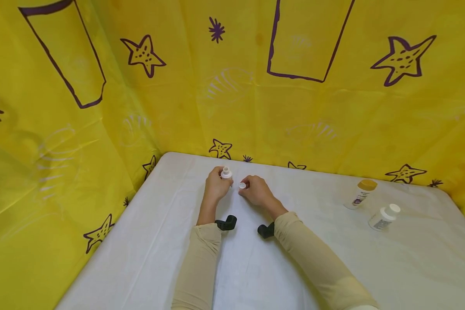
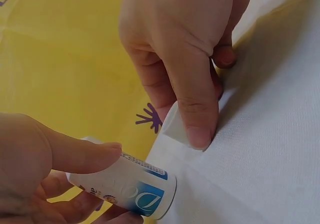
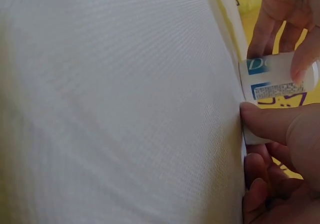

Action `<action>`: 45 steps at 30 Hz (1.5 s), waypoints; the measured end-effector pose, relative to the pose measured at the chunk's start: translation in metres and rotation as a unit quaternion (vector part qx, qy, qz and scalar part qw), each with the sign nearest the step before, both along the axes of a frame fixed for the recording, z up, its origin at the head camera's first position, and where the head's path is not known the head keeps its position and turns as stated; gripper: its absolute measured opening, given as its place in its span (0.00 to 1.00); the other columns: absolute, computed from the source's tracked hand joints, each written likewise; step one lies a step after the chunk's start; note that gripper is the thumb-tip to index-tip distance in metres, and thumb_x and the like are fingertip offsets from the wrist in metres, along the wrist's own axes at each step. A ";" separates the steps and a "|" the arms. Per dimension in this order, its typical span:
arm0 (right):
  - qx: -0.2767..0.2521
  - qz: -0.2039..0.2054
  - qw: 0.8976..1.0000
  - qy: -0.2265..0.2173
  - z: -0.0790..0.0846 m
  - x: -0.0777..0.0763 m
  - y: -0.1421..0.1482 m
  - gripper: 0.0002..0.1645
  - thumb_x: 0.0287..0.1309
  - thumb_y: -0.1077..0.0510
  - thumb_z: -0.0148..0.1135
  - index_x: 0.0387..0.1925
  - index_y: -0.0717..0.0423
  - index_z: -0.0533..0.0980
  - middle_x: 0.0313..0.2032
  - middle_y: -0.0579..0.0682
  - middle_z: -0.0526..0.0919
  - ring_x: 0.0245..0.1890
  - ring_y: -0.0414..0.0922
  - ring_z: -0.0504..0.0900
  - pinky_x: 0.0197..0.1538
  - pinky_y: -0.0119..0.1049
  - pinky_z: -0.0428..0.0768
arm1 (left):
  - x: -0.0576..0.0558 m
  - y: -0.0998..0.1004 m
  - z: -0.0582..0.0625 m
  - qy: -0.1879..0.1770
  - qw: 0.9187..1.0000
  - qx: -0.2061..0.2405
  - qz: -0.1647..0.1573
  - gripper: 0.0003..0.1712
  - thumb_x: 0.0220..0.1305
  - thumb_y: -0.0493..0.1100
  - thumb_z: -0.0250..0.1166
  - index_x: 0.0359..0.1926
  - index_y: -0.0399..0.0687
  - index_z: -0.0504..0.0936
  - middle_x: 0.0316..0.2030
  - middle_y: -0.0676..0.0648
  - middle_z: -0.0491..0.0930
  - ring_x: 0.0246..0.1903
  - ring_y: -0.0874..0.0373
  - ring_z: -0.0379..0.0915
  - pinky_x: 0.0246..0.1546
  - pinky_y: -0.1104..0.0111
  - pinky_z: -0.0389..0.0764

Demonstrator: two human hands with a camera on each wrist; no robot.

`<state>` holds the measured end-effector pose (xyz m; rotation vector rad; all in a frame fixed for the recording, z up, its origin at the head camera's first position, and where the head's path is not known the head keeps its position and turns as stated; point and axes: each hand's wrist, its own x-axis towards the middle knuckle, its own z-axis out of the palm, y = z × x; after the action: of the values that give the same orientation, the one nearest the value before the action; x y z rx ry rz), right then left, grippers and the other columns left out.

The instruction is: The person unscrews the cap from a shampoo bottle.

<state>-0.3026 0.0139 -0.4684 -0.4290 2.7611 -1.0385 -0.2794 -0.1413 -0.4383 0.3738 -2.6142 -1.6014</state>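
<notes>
In the head view my left hand [image 1: 215,186] grips a small white bottle [image 1: 226,175] whose threaded neck shows uncovered at the top. The left wrist view gives its printed label [image 2: 145,196], blue toward the base, with the thumb along one side and fingers round the other. Just to the right, my right hand [image 1: 258,191] pinches a white cap [image 1: 242,186] between thumb and fingers, its hollow side facing up. Cap and bottle are a short gap apart in the head view. In the right wrist view the cap [image 3: 256,137] is low by the white cloth, partly hidden by the thumb.
A white bottle with a gold cap [image 1: 359,196] and another white bottle with a white cap [image 1: 384,216] stand on the table's right side. White cloth covers the table [image 1: 159,241]. A yellow patterned curtain [image 1: 232,107] rises behind it and at the left.
</notes>
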 end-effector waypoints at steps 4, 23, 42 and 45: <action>-0.004 -0.003 1.000 0.005 0.003 0.000 0.002 0.19 0.62 0.55 0.71 0.52 0.60 0.81 0.43 0.54 0.82 0.42 0.48 0.77 0.52 0.42 0.79 | -0.001 0.002 0.003 0.005 1.000 0.007 -0.003 0.32 0.64 0.35 0.68 0.67 0.39 0.70 0.65 0.37 0.75 0.62 0.43 0.74 0.67 0.50 0.76; -0.026 -0.013 1.000 0.003 0.029 0.024 0.030 0.34 0.65 0.40 0.66 0.64 0.56 0.74 0.57 0.57 0.76 0.53 0.52 0.79 0.60 0.47 0.81 | 0.009 0.004 0.017 0.109 0.992 0.040 0.058 0.39 0.61 0.47 0.74 0.70 0.44 0.69 0.68 0.40 0.68 0.72 0.41 0.60 0.74 0.46 0.65; 0.035 -0.023 0.993 0.108 0.083 0.056 0.121 0.45 0.68 0.33 0.58 0.73 0.58 0.62 0.69 0.62 0.65 0.66 0.61 0.72 0.68 0.60 0.73 | 0.018 0.066 0.037 0.171 0.985 0.005 -0.006 0.37 0.61 0.47 0.74 0.69 0.48 0.71 0.69 0.42 0.66 0.71 0.44 0.55 0.71 0.44 0.67; 0.039 -0.024 0.992 0.119 0.089 0.060 0.134 0.45 0.69 0.33 0.57 0.73 0.58 0.62 0.68 0.62 0.65 0.64 0.61 0.73 0.67 0.60 0.73 | 0.019 0.080 0.039 0.184 0.982 -0.011 -0.025 0.36 0.62 0.46 0.74 0.69 0.49 0.72 0.68 0.43 0.67 0.70 0.45 0.57 0.70 0.47 0.69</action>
<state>-0.2429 0.1478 -0.3794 -0.5075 3.0239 -0.9421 -0.2599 -0.0617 -0.3988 0.0043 -2.3720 -1.4865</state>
